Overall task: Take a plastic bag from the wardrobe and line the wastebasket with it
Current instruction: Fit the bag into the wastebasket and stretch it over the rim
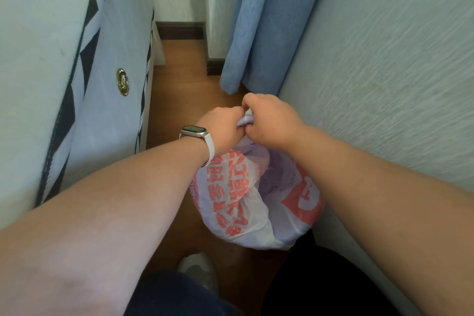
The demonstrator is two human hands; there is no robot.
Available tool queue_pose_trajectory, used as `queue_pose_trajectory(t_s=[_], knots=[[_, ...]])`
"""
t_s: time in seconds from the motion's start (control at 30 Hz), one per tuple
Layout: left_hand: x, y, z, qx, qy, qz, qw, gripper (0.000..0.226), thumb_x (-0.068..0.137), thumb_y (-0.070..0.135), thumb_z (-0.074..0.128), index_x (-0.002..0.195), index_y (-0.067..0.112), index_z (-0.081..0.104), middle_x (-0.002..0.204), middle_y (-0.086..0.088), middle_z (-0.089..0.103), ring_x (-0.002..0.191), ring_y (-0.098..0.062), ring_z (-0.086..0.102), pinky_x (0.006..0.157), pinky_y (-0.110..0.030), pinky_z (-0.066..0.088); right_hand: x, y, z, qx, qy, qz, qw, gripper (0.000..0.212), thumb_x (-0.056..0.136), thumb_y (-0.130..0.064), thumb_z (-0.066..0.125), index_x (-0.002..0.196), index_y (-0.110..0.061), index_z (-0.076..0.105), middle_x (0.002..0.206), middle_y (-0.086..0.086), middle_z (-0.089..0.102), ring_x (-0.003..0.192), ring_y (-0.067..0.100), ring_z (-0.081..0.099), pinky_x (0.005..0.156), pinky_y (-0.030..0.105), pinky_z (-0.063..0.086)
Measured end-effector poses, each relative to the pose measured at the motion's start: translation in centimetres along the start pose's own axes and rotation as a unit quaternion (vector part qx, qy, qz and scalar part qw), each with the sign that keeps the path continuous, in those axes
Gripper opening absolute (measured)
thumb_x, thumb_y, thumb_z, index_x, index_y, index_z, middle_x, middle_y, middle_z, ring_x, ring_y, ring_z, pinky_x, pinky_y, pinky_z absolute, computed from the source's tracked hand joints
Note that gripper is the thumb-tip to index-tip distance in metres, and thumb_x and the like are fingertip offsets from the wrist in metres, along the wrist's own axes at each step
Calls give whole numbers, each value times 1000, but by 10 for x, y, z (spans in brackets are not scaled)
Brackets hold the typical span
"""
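A white plastic bag (256, 197) with red print is spread over a round shape on the wooden floor, low in the middle of the view; the wastebasket itself is hidden under the bag. My left hand (221, 127), with a watch on its wrist, and my right hand (269, 119) meet at the bag's far edge. Both are closed on a twisted, bunched piece of the bag's plastic between them.
A mattress (84, 90) with a dark diamond pattern and a gold badge stands close on the left. A textured wall (384, 72) runs along the right, with a blue curtain (256, 28) beyond. The wooden floor (184, 79) forms a narrow aisle. My shoe (197, 269) is below.
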State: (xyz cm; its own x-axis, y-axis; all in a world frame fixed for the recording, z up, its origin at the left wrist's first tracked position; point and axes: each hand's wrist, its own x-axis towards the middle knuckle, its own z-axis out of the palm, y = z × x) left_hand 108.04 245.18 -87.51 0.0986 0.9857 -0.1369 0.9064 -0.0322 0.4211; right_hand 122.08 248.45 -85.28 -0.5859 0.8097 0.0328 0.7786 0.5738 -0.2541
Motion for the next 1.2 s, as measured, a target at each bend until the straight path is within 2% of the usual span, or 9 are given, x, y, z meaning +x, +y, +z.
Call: queue_pose_trajectory(t_s=[0.2,0.33,0.43,0.53,0.77,0.87,1.0,1.1,1.2], knots=[[-2,6,1,-10,45,6,999,27,96,32,47,72,19,44,69,0,51,65,-25,51,54,-33,37,0,10,1,11,-52,105,993,25,85,-21,56,65,-18,41,64,-4,48,70,28,55,51,29,29],[-2,4,4,-19,149,57,987,16,87,33,62,83,20,54,85,0,54,74,-20,52,60,-35,46,-1,25,-5,-11,-64,180,981,16,87,-22,55,72,-17,52,81,6,60,82,32,60,64,30,39],[-5,-2,3,27,183,70,980,31,82,34,68,107,18,59,105,-4,57,94,-24,53,77,-40,48,-10,41,-3,25,-42,262,964,9,87,-20,54,86,-15,61,99,14,68,86,34,61,66,30,38],[-8,0,2,64,234,90,966,38,81,30,67,114,15,59,115,-8,57,105,-29,52,86,-42,43,-15,44,0,56,-21,302,951,4,88,-18,54,85,-16,55,92,11,63,85,34,58,67,31,38],[-13,1,8,13,155,92,984,39,91,23,58,129,15,50,115,-7,57,100,-26,53,81,-37,46,-20,42,2,56,5,320,946,12,86,-19,54,77,-17,46,69,0,45,74,30,49,63,31,35],[-10,-1,11,-6,141,61,988,30,96,21,53,125,16,52,110,-6,57,93,-23,52,70,-30,38,-23,40,2,45,11,304,952,9,85,-20,54,82,-18,47,73,-1,48,77,31,51,63,31,33],[-3,-4,11,12,121,30,992,19,99,19,44,117,16,51,107,-8,53,77,-22,47,59,-32,33,-28,32,8,-111,69,192,973,21,82,-21,60,101,-15,53,106,10,56,98,34,54,74,39,35],[-2,-8,9,8,106,18,994,13,99,22,43,109,17,49,104,-9,52,74,-28,51,60,-41,46,-23,17,13,-126,126,79,981,31,73,-18,65,103,-12,58,100,12,56,90,35,54,72,39,35],[-2,-4,6,-10,97,39,994,13,97,22,44,103,14,52,99,-9,59,77,-29,55,62,-39,43,-12,0,10,-105,95,-7,990,27,77,-21,64,102,-13,60,98,9,58,89,33,55,70,37,32]])
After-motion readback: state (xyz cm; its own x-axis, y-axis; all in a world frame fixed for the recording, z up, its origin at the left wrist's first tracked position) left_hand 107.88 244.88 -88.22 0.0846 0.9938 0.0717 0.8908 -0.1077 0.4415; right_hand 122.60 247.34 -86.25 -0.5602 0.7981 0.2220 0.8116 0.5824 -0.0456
